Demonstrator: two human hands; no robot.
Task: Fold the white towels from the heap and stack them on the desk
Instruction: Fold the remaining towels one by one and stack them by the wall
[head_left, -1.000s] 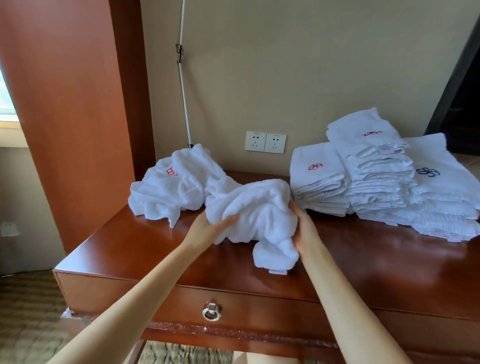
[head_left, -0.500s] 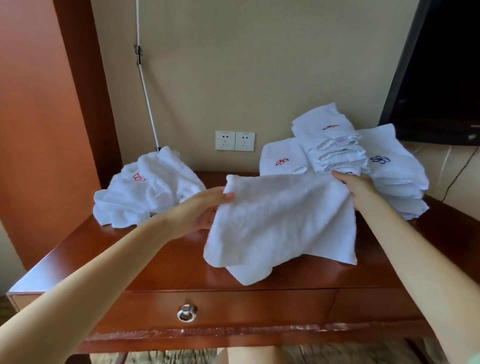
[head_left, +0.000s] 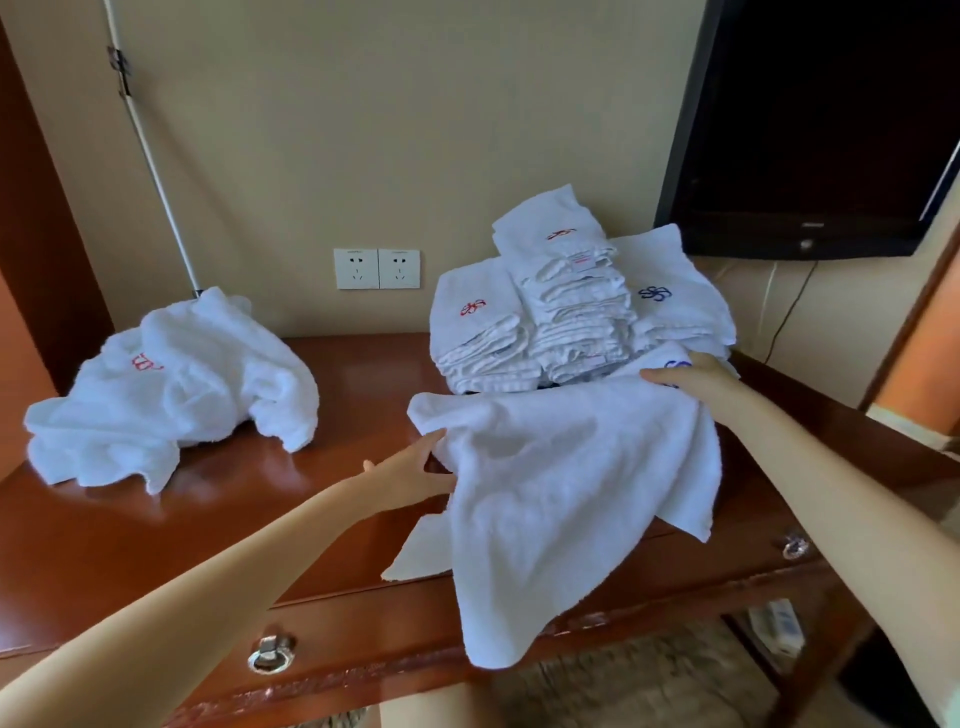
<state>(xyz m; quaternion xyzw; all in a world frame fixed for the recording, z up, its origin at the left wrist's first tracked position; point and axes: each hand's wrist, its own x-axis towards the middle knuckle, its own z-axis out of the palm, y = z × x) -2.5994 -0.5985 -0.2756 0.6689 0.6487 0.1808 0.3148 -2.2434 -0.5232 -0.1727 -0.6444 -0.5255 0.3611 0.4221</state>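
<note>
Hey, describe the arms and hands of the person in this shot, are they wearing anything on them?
Both are bare. The left hand and right hand wear no gloves, and no rings, watch or bracelet show on the fingers or wrists. No sleeve covers the left forearm or the right forearm as far as the frame shows them. No markings are visible.

Sat at head height, wide-angle; looked forward and down from close above the near edge of the desk (head_left: 156, 519), across its top, and faced the wall (head_left: 415, 130) behind it.
</note>
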